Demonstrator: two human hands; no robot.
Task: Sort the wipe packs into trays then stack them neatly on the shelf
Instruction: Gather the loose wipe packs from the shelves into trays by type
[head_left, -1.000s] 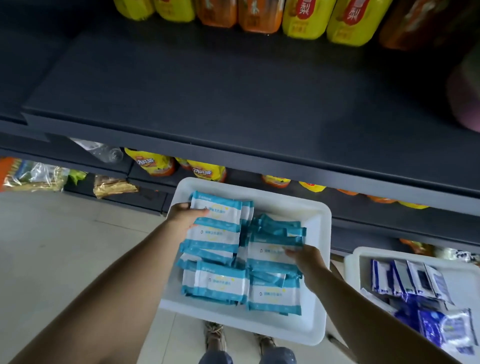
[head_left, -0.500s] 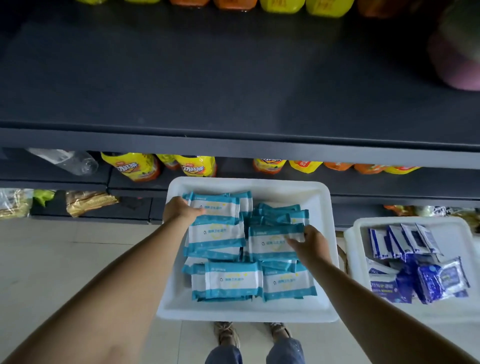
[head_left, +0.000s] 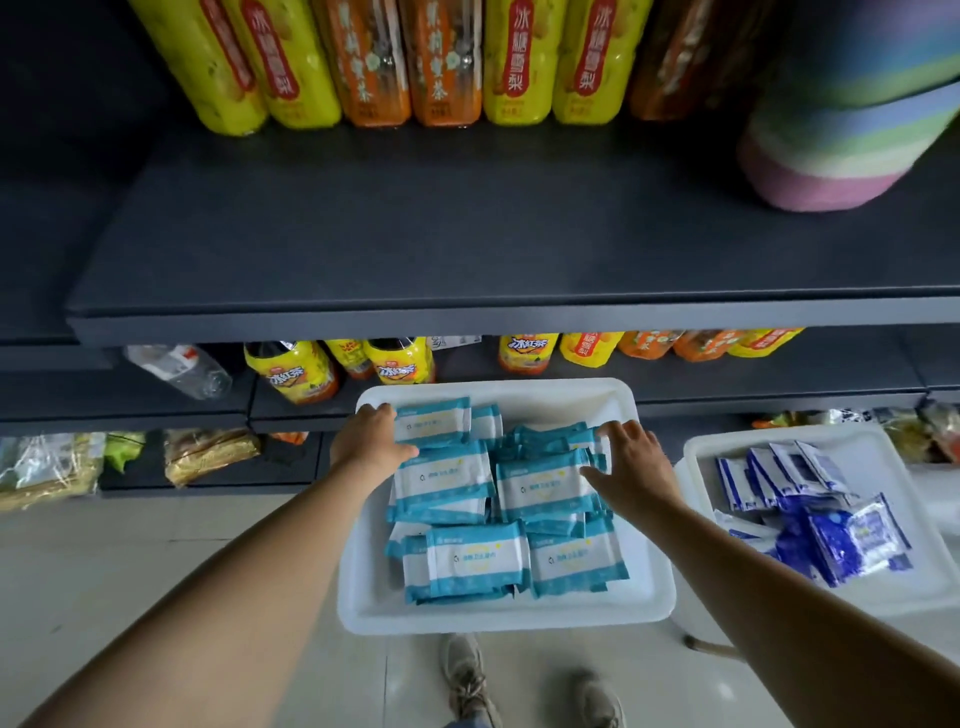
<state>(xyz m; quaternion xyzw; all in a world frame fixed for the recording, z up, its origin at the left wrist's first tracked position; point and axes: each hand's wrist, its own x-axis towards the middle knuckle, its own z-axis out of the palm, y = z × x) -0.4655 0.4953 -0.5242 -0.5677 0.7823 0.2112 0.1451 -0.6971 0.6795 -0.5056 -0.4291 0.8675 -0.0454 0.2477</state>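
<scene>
The teal wipe packs (head_left: 457, 483) lie piled in the white tray (head_left: 506, 613) in front of you, below the dark shelf (head_left: 415, 234). Your left hand (head_left: 370, 441) rests on the far left packs, its fingers curled over the edge of one. Your right hand (head_left: 631, 460) lies on the right packs with its fingers spread out flat. Just to the right sits a second white tray (head_left: 883, 587) holding blue wipe packs (head_left: 810, 509). Yellow and orange bottles (head_left: 415, 62) stand at the back of the shelf.
</scene>
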